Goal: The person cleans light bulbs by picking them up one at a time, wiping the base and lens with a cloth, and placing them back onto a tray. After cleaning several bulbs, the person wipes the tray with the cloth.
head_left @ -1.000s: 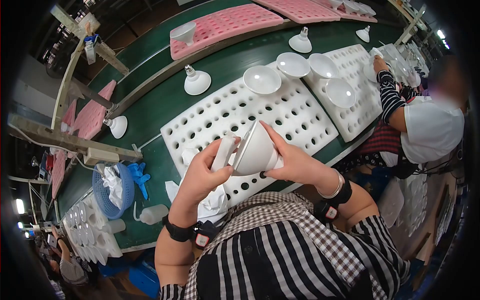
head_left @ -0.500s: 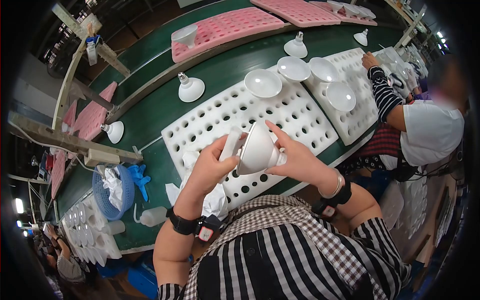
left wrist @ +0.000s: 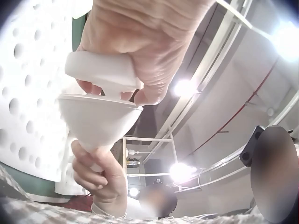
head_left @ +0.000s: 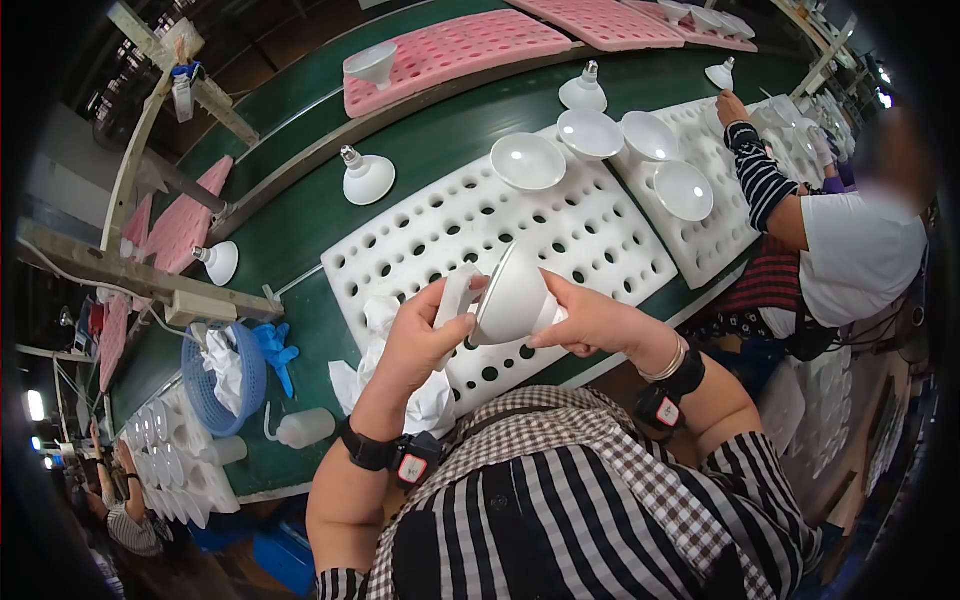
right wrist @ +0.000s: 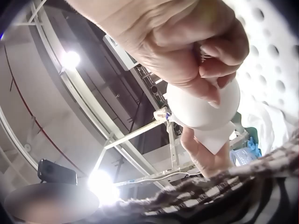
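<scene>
Over a white perforated foam board (head_left: 400, 270), both hands work on a white reflector bulb (head_left: 512, 300), its wide rim toward the left. My right hand (head_left: 600, 322) grips its narrow neck between thumb and curled fingers, as the right wrist view also shows. My left hand (head_left: 415, 335) pinches a thick white block-like pad (left wrist: 100, 66) close along the bulb's rim, its thumb right at the rim. What the pad is made of, I cannot tell. Several white bulbs (head_left: 528, 162) stand face-up at the far side of the boards.
Bulbs (head_left: 369, 178) stand socket-up on the green belt (head_left: 290, 215). Crumpled white paper (head_left: 432, 402) lies beside my left forearm. Left of it are a squeeze bottle (head_left: 305, 428), blue basket (head_left: 250, 385) and blue glove (head_left: 275, 352). Pink boards (head_left: 460, 55) lie beyond; another person (head_left: 865, 250) works at right.
My right index finger, earlier stretched along the bulb's side, has drawn back toward the neck. Bulbs on the belt have shifted left. The other person's hand has moved up to a far bulb.
</scene>
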A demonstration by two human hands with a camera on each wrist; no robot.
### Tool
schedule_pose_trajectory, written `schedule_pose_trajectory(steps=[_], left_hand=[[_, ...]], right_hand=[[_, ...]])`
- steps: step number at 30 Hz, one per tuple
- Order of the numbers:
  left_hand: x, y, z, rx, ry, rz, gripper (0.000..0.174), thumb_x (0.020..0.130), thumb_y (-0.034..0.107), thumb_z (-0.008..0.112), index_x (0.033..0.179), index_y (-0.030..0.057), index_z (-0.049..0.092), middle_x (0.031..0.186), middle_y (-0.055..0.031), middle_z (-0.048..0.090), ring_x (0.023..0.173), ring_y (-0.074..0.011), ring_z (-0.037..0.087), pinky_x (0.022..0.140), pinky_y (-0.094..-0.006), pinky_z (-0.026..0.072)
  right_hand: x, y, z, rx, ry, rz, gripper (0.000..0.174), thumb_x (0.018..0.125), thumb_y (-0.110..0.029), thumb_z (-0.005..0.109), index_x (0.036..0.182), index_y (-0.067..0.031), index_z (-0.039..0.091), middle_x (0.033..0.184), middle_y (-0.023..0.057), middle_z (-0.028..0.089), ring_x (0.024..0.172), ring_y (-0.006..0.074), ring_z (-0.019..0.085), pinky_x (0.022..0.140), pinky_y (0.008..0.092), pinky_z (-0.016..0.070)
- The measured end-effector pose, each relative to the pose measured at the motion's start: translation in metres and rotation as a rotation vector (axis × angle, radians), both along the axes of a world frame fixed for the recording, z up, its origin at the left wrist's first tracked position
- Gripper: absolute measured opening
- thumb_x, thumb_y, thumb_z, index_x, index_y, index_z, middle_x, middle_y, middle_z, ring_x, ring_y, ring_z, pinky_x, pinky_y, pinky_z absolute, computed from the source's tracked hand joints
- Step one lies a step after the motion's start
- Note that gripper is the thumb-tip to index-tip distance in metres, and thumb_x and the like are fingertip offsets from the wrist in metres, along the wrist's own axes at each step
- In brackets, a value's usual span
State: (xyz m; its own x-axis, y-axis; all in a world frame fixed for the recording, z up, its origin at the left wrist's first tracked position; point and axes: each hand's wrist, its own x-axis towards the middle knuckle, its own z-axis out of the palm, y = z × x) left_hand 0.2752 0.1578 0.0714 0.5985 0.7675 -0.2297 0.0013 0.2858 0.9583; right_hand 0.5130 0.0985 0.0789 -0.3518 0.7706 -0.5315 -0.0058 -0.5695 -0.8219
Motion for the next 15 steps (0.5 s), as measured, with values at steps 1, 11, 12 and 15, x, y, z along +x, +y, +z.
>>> schedule_pose_trajectory(steps=[1,11,12,15], left_hand=[[0.003,0.003,0.001,-0.001,-0.001,0.004,0.045,0.083,0.011,0.062,0.126,0.001,0.057,0.12,-0.0089,0.062,0.108,-0.0159,0.059,0.095,-0.0303,0.0444],[0.013,0.021,-0.035,-0.098,-0.034,0.218,0.032,0.097,0.022,0.053,0.121,0.001,0.058,0.115,-0.0104,0.062,0.098,-0.0154,0.061,0.08,-0.0285,0.0501],[0.01,0.02,-0.045,-0.005,-0.002,0.298,0.032,0.099,0.023,0.051,0.121,0.0015,0.058,0.115,-0.0102,0.062,0.097,-0.0153,0.061,0.078,-0.0281,0.0499],[-0.001,0.021,-0.086,0.153,0.103,0.404,0.034,0.099,0.025,0.05,0.122,0.0004,0.055,0.116,-0.01,0.061,0.105,-0.0151,0.06,0.086,-0.0299,0.049]], right_hand=[[-0.004,0.0,0.0,-0.001,-0.001,0.004,0.091,0.078,-0.004,0.071,0.151,-0.0114,0.016,0.082,0.002,0.054,0.045,0.0028,0.04,0.038,0.0187,0.0325],[-0.013,0.006,-0.05,-0.25,0.311,-0.097,0.068,0.081,-0.006,0.069,0.136,-0.0079,0.029,0.076,0.0018,0.05,0.044,0.0024,0.034,0.036,0.0193,0.0241],[-0.015,0.006,-0.06,-0.327,0.332,-0.151,0.06,0.082,-0.006,0.069,0.129,-0.0078,0.033,0.076,0.0014,0.048,0.044,0.0021,0.032,0.037,0.0193,0.0225],[-0.019,0.01,-0.089,-0.369,0.322,-0.187,0.051,0.082,-0.006,0.068,0.122,-0.0093,0.036,0.077,0.0016,0.048,0.044,0.0024,0.03,0.037,0.0201,0.0209]])
